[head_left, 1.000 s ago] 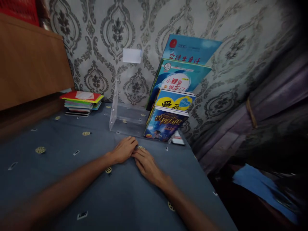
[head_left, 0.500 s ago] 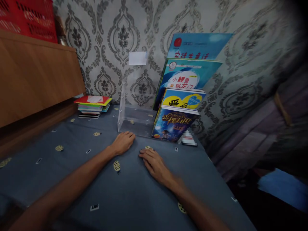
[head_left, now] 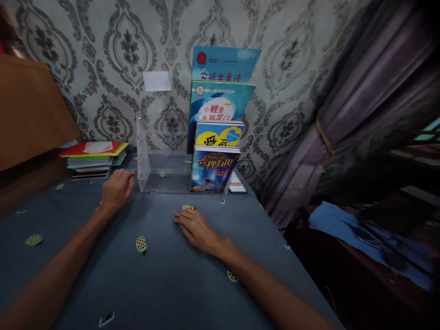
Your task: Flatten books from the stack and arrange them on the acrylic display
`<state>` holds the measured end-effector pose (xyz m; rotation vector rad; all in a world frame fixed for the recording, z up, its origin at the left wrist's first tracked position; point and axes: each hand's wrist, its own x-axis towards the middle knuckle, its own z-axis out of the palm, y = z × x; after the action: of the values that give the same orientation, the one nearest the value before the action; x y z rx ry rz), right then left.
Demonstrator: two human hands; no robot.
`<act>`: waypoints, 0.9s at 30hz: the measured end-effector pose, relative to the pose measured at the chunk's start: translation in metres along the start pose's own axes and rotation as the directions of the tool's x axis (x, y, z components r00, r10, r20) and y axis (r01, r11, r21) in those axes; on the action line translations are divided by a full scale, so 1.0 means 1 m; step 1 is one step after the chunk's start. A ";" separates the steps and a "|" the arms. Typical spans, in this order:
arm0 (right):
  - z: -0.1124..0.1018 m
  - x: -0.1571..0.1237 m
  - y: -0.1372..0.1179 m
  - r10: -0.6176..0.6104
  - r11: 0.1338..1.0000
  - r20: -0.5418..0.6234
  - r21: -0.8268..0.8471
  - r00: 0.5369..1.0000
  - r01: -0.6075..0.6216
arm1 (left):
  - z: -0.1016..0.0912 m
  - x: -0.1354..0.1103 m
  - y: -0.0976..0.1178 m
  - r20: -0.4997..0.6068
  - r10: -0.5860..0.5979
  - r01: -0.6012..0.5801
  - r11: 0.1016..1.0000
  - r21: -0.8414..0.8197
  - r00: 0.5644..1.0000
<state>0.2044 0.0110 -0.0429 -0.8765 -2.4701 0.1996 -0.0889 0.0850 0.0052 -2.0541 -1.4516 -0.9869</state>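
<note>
My left grip (head_left: 118, 190) hung just in front of the right end of a pile of thin books (head_left: 94, 160), between it and the clear stand (head_left: 143, 160); the fingers were loosely curled, nothing showed in them, and I could not tell whether they touched the pile or were closed on anything behind. My right grip (head_left: 197, 229) lay palm down on the blue cloth (head_left: 172, 284), fingers stretched out, holding nothing. The pile sat to the left of the stand, a red cover (head_left: 74, 149) near its top with a pale sheet (head_left: 99, 147) lying over it. I judged each book light and bendy, its cover probably slick enough to slide off the next, so a pinch along one edge, thumb above and fingers below, seemed surer than squeezing the whole heap, and the loose sheet looked the likeliest to slip. Half a second earlier my left grip had been in front of the stand, nearer my right; now it was farther left, beside the pile, while my right lay by the same printed pineapple, my view had turned rightward, and the upright books (head_left: 215, 167) stood unchanged in the stand
</note>
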 end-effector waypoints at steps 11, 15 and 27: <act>-0.003 0.001 -0.001 0.037 0.999 0.018 -0.001 0.999 -0.037 | 0.006 0.019 -0.072 0.075 -0.364 0.342 0.916 0.210 0.928; -0.002 0.002 0.000 0.037 0.999 0.035 0.005 0.999 -0.037 | 0.002 0.033 -0.078 0.166 -0.390 0.345 0.906 0.245 0.906; -0.004 -0.001 0.000 0.052 0.999 0.046 0.011 0.998 -0.053 | 0.026 0.052 -0.109 0.481 -0.404 0.227 0.895 0.384 0.778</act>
<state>0.2067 0.0105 -0.0397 -0.9423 -2.4872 0.2556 -0.1727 0.1748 0.0221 -1.9723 -2.1527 -0.2217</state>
